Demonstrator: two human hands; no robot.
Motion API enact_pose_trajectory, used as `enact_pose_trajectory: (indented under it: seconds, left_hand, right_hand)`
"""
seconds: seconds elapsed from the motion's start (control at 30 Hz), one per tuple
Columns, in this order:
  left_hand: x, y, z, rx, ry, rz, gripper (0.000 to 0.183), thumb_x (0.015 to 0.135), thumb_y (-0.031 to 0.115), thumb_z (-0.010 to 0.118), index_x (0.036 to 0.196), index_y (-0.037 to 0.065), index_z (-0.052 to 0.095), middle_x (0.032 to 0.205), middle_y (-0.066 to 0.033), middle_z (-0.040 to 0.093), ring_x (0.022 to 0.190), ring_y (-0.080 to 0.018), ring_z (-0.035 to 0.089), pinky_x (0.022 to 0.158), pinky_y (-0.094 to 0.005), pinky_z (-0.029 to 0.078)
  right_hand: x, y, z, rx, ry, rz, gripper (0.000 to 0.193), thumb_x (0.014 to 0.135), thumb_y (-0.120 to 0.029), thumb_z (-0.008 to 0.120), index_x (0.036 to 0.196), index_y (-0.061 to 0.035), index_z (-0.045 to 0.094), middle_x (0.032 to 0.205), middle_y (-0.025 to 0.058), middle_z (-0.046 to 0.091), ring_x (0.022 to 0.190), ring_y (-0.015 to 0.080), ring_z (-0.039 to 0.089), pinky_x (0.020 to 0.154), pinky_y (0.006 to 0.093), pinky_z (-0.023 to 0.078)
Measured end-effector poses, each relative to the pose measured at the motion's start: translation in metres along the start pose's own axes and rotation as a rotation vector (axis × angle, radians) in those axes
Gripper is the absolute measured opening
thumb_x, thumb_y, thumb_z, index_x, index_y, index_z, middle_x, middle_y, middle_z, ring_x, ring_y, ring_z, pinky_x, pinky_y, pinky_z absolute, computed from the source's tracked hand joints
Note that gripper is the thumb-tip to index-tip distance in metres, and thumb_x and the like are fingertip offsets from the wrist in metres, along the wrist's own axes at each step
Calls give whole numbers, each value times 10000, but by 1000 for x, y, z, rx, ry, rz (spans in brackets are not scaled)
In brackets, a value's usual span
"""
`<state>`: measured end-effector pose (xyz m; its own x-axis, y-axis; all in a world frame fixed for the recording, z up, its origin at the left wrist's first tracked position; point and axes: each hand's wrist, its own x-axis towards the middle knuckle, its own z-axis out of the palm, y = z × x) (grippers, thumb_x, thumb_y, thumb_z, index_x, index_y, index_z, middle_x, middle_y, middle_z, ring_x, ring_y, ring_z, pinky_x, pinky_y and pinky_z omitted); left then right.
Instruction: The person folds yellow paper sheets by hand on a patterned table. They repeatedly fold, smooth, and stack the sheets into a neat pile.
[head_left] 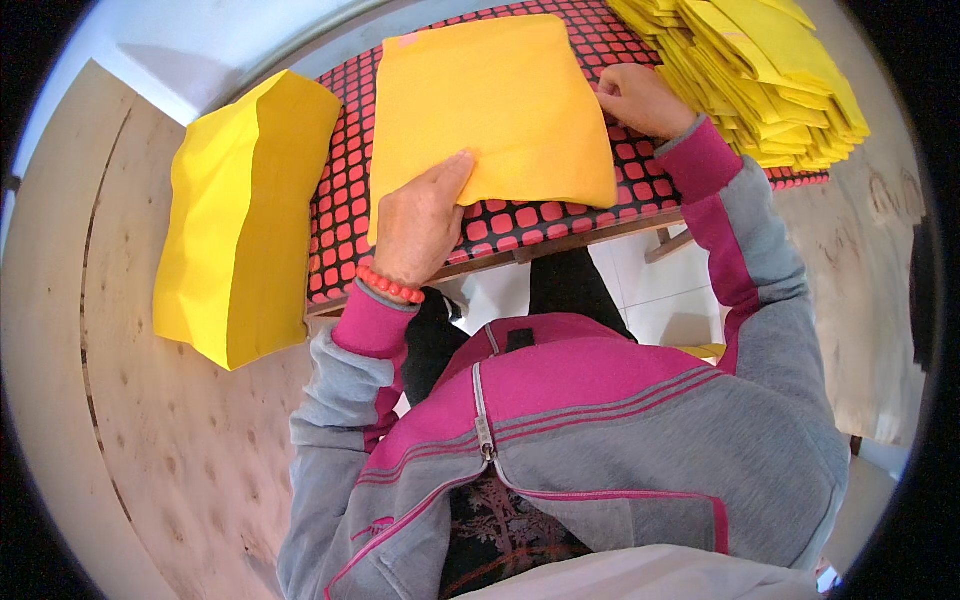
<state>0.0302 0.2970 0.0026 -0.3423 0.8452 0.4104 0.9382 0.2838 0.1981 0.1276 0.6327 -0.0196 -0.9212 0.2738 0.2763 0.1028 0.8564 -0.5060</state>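
Envelope (495, 110) looked light and floppy, best held by its edges. Left hand (418, 225) pinned its corner flat; right hand (640, 98) pinched its right edge.

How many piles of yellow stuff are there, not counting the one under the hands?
2: a tall yellow stack on the wooden board at the left, and a fanned yellow pile at the top right. More may lie outside the picture.

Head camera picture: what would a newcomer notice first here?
First, the big orange-yellow padded envelope lying on the red-and-black grid mat, with the left hand pressing its lower left corner and the right hand at its right edge. Next, the bright yellow stack at far left and the fanned pile of yellow envelopes at upper right.
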Motion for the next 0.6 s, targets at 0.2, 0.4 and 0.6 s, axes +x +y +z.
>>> enact_pose_trajectory:
  seconds: [0.2,0.4,0.6]
  left_hand:
    - [1,11,17,13,78,7,432,814,16,595,1245,49,616,1206,-158,683,1063,-329,675,848,-420,565]
    - [0,12,16,71,14,25,436,823,29,587,1256,63,623,1269,-146,659,1121,-314,657,888,-412,564]
    - [7,14,8,132,-116,67,394,844,38,565,1235,25,607,1286,-151,639,1148,-318,639,871,-416,569]
  right_hand:
    - [40,9,12,770,-240,461,389,1023,-387,528,1048,-36,694,783,30,721,579,111,646,566,287,550]
    - [105,28,23,1061,-286,535,377,1030,-342,555,1108,10,661,914,103,755,726,137,725,613,308,600]
    - [158,40,45,802,-39,617,383,935,-355,704,1067,3,679,902,84,738,638,167,694,553,317,559]
